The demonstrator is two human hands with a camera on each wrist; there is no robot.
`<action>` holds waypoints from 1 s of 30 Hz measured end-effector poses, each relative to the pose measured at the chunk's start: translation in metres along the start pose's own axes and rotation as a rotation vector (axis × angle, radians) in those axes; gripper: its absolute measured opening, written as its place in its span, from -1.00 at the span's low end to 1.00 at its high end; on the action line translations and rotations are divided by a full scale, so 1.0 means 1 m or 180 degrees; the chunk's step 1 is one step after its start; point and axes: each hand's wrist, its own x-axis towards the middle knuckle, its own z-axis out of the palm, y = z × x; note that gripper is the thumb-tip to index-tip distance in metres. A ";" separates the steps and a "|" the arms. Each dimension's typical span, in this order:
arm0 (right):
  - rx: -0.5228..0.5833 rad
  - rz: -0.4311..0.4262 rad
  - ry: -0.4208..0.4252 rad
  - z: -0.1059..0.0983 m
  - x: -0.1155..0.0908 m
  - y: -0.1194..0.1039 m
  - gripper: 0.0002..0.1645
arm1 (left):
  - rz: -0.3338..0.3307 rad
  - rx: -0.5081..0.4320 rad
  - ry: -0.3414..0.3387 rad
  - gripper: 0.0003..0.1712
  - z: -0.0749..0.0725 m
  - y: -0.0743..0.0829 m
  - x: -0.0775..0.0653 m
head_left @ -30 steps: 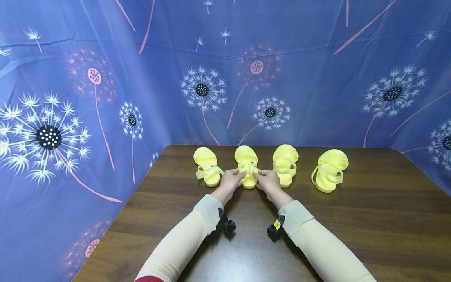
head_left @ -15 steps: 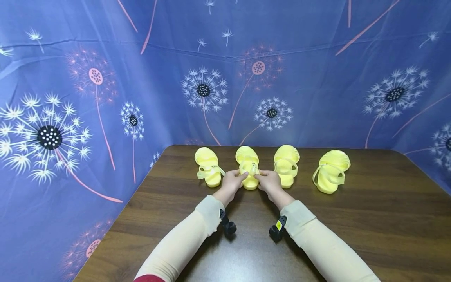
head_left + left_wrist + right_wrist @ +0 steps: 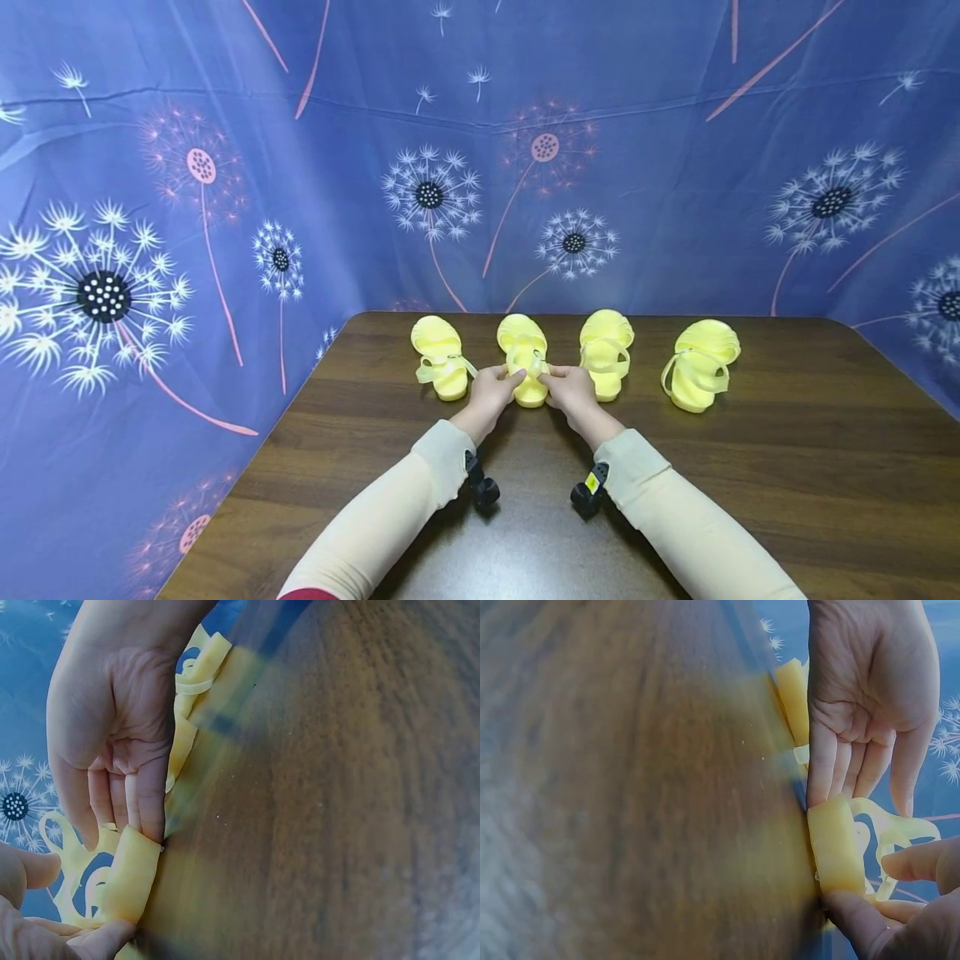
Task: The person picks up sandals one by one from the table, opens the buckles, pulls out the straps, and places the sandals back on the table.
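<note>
A pale yellow sandal (image 3: 522, 331) stands second from the left in a row at the back of the table, its toe toward the backdrop. My left hand (image 3: 492, 395) holds it by its left side, thumb near the ankle strap and fingers down along the heel. On the opposite side my right hand (image 3: 574, 392) holds it the same way. From the left wrist, the rounded heel of the sandal (image 3: 135, 874) shows between both hands. The right wrist view has this heel of the sandal (image 3: 836, 844) low by the tabletop, with fingertips right at its edges.
One matching yellow sandal (image 3: 450, 385) stands to the left, close to my left hand. Two more are to the right: a near sandal (image 3: 607, 382) beside my right hand and a farther, angled sandal (image 3: 693, 390). A blue dandelion-print cloth (image 3: 645, 167) hangs behind the brown wooden table (image 3: 300, 500).
Both hands keep hold of the same sandal with almost no movement. The head view shifts very slightly.
</note>
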 end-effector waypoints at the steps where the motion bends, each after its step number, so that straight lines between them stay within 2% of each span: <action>1: 0.0001 -0.0003 0.0014 0.000 0.000 0.000 -0.50 | 0.0002 0.0005 0.0005 -0.33 0.000 0.000 0.000; 19: -0.0053 -0.0014 0.0150 0.005 -0.010 -0.001 -0.52 | 0.0009 0.0039 -0.0002 -0.35 -0.004 -0.001 -0.007; 30: 0.0012 0.0020 0.0102 0.003 -0.014 0.002 -0.50 | -0.0013 -0.0037 -0.0075 -0.33 -0.003 -0.001 -0.014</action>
